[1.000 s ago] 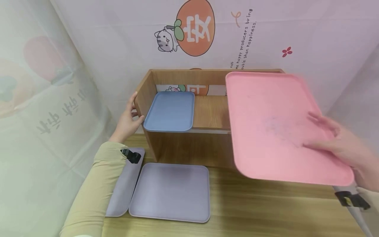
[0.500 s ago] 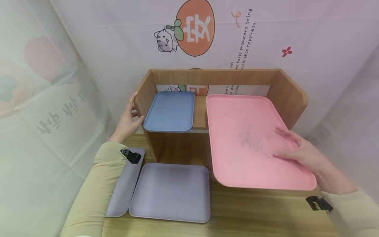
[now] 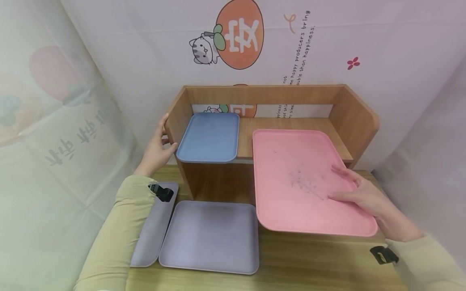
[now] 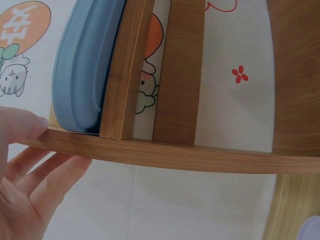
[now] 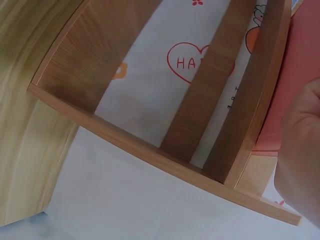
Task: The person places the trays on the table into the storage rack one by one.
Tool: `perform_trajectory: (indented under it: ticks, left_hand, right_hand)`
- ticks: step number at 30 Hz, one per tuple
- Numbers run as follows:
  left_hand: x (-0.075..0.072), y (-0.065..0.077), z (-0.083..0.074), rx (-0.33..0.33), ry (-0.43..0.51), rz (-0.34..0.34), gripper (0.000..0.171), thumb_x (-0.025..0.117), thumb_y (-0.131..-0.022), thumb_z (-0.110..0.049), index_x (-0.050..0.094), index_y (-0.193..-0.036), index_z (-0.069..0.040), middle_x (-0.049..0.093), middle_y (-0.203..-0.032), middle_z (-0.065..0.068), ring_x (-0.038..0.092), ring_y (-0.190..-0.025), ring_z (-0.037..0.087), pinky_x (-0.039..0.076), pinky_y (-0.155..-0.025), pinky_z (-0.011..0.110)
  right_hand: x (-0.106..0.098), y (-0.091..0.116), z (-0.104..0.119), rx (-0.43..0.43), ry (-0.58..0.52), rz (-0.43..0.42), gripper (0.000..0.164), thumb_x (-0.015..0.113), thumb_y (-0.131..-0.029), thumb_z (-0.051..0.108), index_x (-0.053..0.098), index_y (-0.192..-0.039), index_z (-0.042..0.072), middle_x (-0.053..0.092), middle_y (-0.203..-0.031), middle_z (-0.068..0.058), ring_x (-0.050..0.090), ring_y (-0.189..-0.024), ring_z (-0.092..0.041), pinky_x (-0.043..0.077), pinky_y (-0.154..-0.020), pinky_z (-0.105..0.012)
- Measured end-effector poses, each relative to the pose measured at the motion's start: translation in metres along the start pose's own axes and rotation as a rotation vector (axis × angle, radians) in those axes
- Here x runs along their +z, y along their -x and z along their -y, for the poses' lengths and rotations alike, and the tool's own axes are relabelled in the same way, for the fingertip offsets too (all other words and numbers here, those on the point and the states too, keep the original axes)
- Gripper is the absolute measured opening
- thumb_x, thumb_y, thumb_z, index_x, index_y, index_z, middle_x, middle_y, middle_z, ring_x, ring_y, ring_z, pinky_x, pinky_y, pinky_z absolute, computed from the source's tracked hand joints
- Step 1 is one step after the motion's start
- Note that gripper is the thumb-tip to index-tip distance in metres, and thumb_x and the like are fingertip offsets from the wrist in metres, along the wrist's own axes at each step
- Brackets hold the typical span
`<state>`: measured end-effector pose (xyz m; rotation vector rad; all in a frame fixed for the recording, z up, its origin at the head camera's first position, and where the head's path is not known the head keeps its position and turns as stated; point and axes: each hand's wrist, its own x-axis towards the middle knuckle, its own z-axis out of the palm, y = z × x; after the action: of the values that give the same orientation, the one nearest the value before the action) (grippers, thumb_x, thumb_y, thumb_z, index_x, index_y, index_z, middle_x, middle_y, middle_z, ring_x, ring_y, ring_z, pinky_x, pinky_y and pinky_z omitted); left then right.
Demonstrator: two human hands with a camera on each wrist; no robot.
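Note:
A pink tray (image 3: 291, 178) with faint dark marks overlaps the right front of the wooden shelf (image 3: 255, 95) in the head view. My right hand (image 3: 358, 194) grips its right edge, thumb on the upper face and the other fingers along the rim. At the shelf's left end, my left hand (image 3: 157, 147) holds the side panel, with the thumb on one side and fingers on the other in the left wrist view. A blue tray (image 3: 210, 137) lies on the upper board just beside that hand. The right wrist view shows the pink tray (image 5: 302, 65) at the upper board's level.
Two lilac trays lie on the wooden table (image 3: 320, 262): one tray (image 3: 211, 238) in front of the shelf, the other tray (image 3: 154, 230) partly under the left sleeve. Printed cloth (image 3: 145, 48) hangs behind and at both sides.
The pink tray, in my right hand, has moved left and come down toward the shelf's right half, slowing lately. My left hand has stayed on the side panel.

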<state>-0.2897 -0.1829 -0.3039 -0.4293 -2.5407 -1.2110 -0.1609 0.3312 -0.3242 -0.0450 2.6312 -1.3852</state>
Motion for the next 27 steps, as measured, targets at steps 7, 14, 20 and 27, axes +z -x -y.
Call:
perform_trajectory:
  ticks: [7,14,20,27]
  left_hand:
    - [0.000,0.000,0.001,0.001,-0.002,-0.001,0.091,0.059,-0.088,0.002,0.006,-0.151,-0.038,0.038,-0.138,0.029,0.054,-0.110,0.048,0.050,-0.085,0.059]
    - [-0.001,0.001,0.001,0.009,0.001,-0.002,0.091,0.059,-0.088,0.002,0.006,-0.151,-0.036,0.039,-0.137,0.029,0.054,-0.110,0.048,0.050,-0.085,0.060]
    - [-0.001,0.001,0.001,0.005,-0.009,-0.001,0.091,0.059,-0.088,0.001,0.005,-0.151,-0.036,0.040,-0.137,0.029,0.054,-0.111,0.048,0.050,-0.085,0.060]
    - [0.000,0.002,0.000,-0.008,-0.012,0.003,0.091,0.059,-0.088,0.000,0.005,-0.151,-0.037,0.040,-0.136,0.030,0.054,-0.111,0.049,0.050,-0.086,0.060]
  right_hand:
    - [0.005,-0.005,0.006,0.012,0.043,0.004,0.089,0.070,-0.085,0.029,0.014,-0.152,0.012,0.013,-0.149,-0.035,0.051,-0.077,-0.014,0.040,-0.064,-0.019]
    - [0.005,-0.014,0.010,0.032,0.077,0.000,0.089,0.069,-0.085,0.031,0.013,-0.153,0.012,0.011,-0.150,-0.036,0.039,-0.106,-0.034,0.032,-0.077,-0.024]
    - [0.000,-0.029,0.016,0.067,0.087,0.021,0.091,0.066,-0.086,0.038,0.009,-0.153,0.013,0.004,-0.151,-0.035,0.042,-0.104,-0.035,0.034,-0.077,-0.029]
    - [-0.005,-0.050,0.019,0.091,0.043,0.034,0.094,0.067,-0.086,0.039,0.006,-0.153,0.017,-0.001,-0.151,-0.036,0.053,-0.078,-0.022,0.042,-0.067,-0.026]
